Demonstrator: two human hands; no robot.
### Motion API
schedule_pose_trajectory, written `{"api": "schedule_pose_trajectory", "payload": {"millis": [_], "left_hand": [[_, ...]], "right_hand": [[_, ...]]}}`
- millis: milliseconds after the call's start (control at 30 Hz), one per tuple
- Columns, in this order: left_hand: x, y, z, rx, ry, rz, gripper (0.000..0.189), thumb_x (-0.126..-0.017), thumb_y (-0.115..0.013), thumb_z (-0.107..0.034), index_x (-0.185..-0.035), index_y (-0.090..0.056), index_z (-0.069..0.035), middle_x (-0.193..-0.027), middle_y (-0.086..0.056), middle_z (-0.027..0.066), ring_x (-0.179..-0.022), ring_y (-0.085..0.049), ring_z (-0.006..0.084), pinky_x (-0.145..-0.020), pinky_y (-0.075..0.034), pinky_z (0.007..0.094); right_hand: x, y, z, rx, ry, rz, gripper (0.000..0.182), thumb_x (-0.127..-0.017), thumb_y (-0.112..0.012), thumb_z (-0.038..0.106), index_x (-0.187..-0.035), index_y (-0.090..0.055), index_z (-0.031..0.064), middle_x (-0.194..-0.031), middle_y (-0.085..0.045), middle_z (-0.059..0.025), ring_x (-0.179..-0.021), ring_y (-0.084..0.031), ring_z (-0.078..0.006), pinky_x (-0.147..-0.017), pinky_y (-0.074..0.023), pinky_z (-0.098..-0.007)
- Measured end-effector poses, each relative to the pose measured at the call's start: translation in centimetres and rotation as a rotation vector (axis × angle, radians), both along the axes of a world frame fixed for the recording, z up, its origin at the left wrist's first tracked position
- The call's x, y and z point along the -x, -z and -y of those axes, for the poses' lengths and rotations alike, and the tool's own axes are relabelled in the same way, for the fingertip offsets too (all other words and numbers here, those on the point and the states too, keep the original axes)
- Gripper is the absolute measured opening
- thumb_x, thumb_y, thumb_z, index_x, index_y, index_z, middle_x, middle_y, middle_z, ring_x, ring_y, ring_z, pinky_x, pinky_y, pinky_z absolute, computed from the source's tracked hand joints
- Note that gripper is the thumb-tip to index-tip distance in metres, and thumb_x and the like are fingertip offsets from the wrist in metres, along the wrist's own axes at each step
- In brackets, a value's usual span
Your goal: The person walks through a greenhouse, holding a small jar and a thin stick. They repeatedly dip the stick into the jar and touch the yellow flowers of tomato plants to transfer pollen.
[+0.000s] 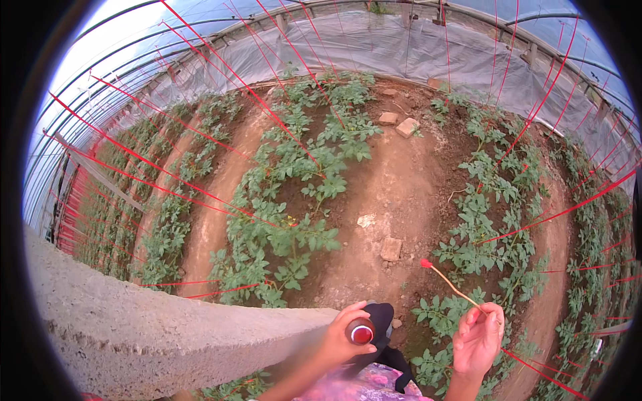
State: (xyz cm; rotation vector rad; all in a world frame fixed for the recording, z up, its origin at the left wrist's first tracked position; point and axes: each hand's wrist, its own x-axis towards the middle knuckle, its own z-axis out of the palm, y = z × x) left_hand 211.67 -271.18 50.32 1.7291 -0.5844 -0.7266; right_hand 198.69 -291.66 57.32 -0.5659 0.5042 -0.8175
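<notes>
My left hand (337,342) is wrapped around a small brown bottle (360,331), whose open mouth faces up and shows red inside. Between the fingertips of my right hand (477,342) is a thin stick (455,287), pointing up and to the left. Its far end carries a red tip (426,263), apart from the bottle and above the soil path. Leafy tomato-like plants (441,321) grow just left of my right hand. A concrete beam (190,336) runs behind my left hand.
Rows of staked-up plants (271,200) flank a dirt path (396,185) with bricks (390,249) on it. Taut red strings (567,210) slant across the rows. Clear plastic sheeting (361,50) lines the greenhouse's far side, under a curved metal frame (481,11).
</notes>
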Motion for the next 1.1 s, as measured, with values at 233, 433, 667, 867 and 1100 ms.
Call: {"api": "schedule_pose_trajectory", "payload": {"millis": [233,433,667,867,1100], "left_hand": [[-4.7,1.4,2.8,0.009,-0.17,0.067,0.067,-0.052,-0.09,-0.025,-0.109,-0.058,-0.008,-0.132,-0.046,0.023,-0.125,-0.044,0.0352,-0.103,-0.035,0.0446],[-8.5,1.4,3.3,-0.049,-0.535,0.198,0.069,-0.053,-0.091,-0.02,-0.112,-0.058,-0.008,-0.126,-0.052,0.0207,-0.124,-0.046,0.0317,-0.101,-0.037,0.0412],[-15.3,-0.6,6.2,-0.051,-0.907,0.138,0.068,-0.05,-0.09,-0.028,-0.106,-0.059,-0.007,-0.133,-0.047,0.0216,-0.123,-0.046,0.033,-0.102,-0.035,0.0426],[-21.3,1.5,8.6,-0.107,-1.142,0.202,0.073,-0.049,-0.091,-0.028,-0.109,-0.057,-0.006,-0.129,-0.049,0.0222,-0.12,-0.047,0.0355,-0.099,-0.039,0.0436],[-31.2,6.2,13.9,-0.129,-1.42,0.113,0.067,-0.046,-0.088,-0.013,-0.106,-0.059,-0.009,-0.131,-0.049,0.0164,-0.118,-0.05,0.0318,-0.097,-0.043,0.0416]], "right_hand": [[-12.0,-11.8,2.0,-0.069,-0.847,0.349,0.029,-0.096,-0.047,0.021,-0.105,-0.053,-0.0064,-0.089,-0.053,-0.0221,-0.065,-0.059,-0.026,-0.055,-0.0525,-0.0321],[-23.1,-10.7,2.4,-0.177,-1.231,0.571,0.03,-0.097,-0.046,0.017,-0.105,-0.052,-0.011,-0.1,-0.053,-0.0234,-0.074,-0.061,-0.0266,-0.061,-0.054,-0.0314],[-33.1,-11.9,5.8,-0.353,-1.502,0.474,0.03,-0.097,-0.046,0.016,-0.106,-0.052,-0.0121,-0.102,-0.051,-0.0252,-0.075,-0.061,-0.0282,-0.058,-0.0553,-0.0333],[-44.8,-8.9,8.8,0.025,-1.573,0.291,0.029,-0.096,-0.05,0.02,-0.105,-0.054,-0.0068,-0.093,-0.054,-0.0215,-0.073,-0.059,-0.0273,-0.06,-0.0528,-0.0347],[-59.7,7.5,14.9,0.793,-1.431,-0.049,0.031,-0.095,-0.052,0.021,-0.108,-0.059,-0.0065,-0.097,-0.057,-0.015,-0.083,-0.061,-0.023,-0.071,-0.0523,-0.0343]]}}
